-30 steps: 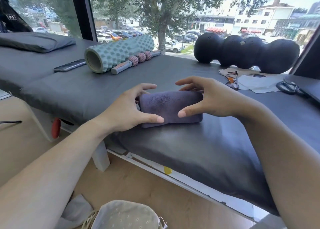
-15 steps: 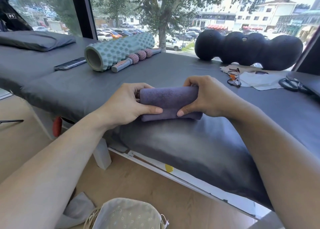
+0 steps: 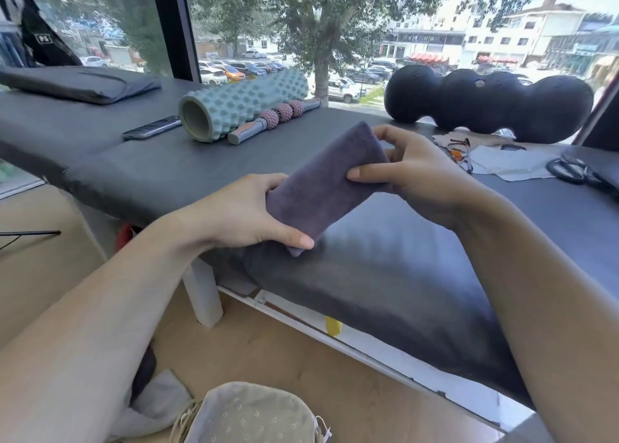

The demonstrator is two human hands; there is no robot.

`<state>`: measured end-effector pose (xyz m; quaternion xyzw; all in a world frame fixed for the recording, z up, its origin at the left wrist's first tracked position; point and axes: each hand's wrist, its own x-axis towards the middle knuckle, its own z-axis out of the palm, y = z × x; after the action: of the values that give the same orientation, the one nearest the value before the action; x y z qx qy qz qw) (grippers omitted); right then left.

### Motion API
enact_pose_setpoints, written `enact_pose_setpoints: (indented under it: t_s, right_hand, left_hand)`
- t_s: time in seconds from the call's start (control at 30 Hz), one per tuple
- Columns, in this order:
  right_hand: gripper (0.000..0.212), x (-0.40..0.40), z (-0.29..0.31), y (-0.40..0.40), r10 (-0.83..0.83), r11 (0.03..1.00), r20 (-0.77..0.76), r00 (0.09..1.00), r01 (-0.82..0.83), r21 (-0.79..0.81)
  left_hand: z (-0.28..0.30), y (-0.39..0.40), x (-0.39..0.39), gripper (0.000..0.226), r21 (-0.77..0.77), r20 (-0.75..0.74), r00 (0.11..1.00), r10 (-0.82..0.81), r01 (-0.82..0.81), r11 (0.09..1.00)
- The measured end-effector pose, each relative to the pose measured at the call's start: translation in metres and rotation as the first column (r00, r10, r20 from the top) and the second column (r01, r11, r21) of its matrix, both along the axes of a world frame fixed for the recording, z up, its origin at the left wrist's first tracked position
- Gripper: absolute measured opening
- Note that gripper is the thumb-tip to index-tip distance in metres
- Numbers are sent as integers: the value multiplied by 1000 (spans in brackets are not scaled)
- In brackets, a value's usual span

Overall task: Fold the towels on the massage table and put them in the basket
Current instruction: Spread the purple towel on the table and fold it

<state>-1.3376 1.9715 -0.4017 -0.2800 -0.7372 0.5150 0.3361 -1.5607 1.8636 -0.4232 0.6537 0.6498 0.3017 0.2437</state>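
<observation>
Hands hold one folded purple towel (image 3: 326,188) between them, lifted above the near edge of the massage table (image 3: 368,275). The left hand (image 3: 241,213) grips the lower end, thumb on the near side and fingers curled behind. The right hand (image 3: 412,171) pinches the upper part, thumb on the front face and the other fingers behind the top edge. The towel is a long flat pack; its long axis runs slanted, from low near the left hand up and away to the right hand, and the far short end points toward the window.

Beyond the towel, on the table, lies a teal foam roller (image 3: 241,104) with a massage stick with pink balls (image 3: 273,119) touching its side, and a dark phone (image 3: 152,127) just left of the roller. Right of the towel lie glasses (image 3: 459,151) on a white cloth (image 3: 512,163), black scissors (image 3: 569,171), and behind them a black lumpy roller (image 3: 485,102). Far left of the towel is a dark cushion (image 3: 80,82). Above it hangs a black thing with a small tag that seems to read "PS" (image 3: 43,38). Below the towel, on the floor, stands a dotted fabric basket (image 3: 254,416).
</observation>
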Motion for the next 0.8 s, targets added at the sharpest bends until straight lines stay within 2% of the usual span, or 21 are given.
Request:
enact_pose_setpoints:
  t_s: [0.1, 0.2, 0.3, 0.4, 0.47, 0.57, 0.63, 0.7, 0.73, 0.8]
  right_hand:
    - [33, -20, 8, -22, 67, 994, 76, 995, -73, 81]
    - [36, -43, 10, -41, 96, 992, 32, 995, -98, 77]
    - [51, -68, 0, -54, 145, 989, 19, 989, -144, -34]
    - [53, -94, -21, -70, 333, 928, 88, 939, -310, -207]
    - [46, -111, -33, -83, 367, 903, 87, 926, -332, -272]
    - [42, -145, -50, -107, 313, 938, 103, 944, -290, -190]
    - [47, -167, -64, -124, 304, 950, 162, 939, -286, -125]
    - [36, -184, -84, -135, 321, 947, 263, 910, -314, -69]
    - [28, -191, -99, -137, 323, 945, 321, 891, -324, -51]
    - [23, -199, -133, -138, 343, 935, 428, 836, -346, -74]
  left_hand:
    - [8, -16, 6, 48, 70, 31, 1000, -5, 3, 998]
    - [4, -34, 3, 34, 119, 185, 982, 31, -54, 991]
    - [-7, -57, -12, 29, 131, 337, 938, 77, -128, 983]
    - [-23, -83, -29, 38, 145, 454, 879, 143, -231, 962]
    - [-34, -98, -44, 48, 119, 496, 841, 215, -311, 943]
    - [-52, -124, -70, 50, 0, 489, 827, 277, -318, 948]
    - [-67, -141, -88, 51, -126, 428, 851, 303, -275, 953]
    - [-84, -155, -111, 51, -310, 269, 921, 283, -195, 930]
    - [-93, -159, -123, 61, -420, 124, 956, 267, -193, 887]
    - [-108, -161, -143, 111, -602, -184, 961, 207, -276, 750]
